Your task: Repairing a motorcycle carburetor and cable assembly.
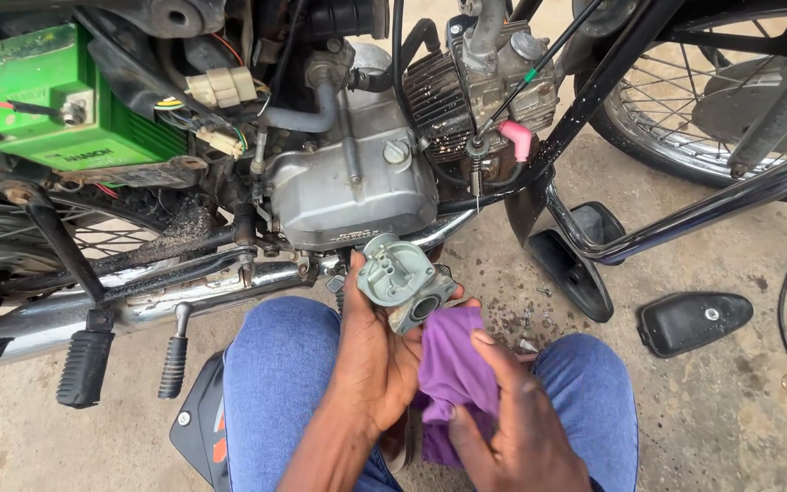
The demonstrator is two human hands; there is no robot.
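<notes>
My left hand (375, 360) holds a small grey metal carburettor body (404, 281) up in front of a motorcycle engine (348, 182), thumb along its left side. Its round opening faces down and right. My right hand (512, 419) grips a purple cloth (453, 360) just below the carburettor, thumb pressed on the cloth's upper edge. Both hands are over my knees in blue jeans (275, 364).
A green battery (56, 100) sits in the frame at upper left. Chrome exhaust pipe (184, 296) and footpegs (84, 364) run along the left. A black plastic cover (694, 321) lies on the concrete at right, near the spoked wheel (685, 100). Small screws lie by my right knee.
</notes>
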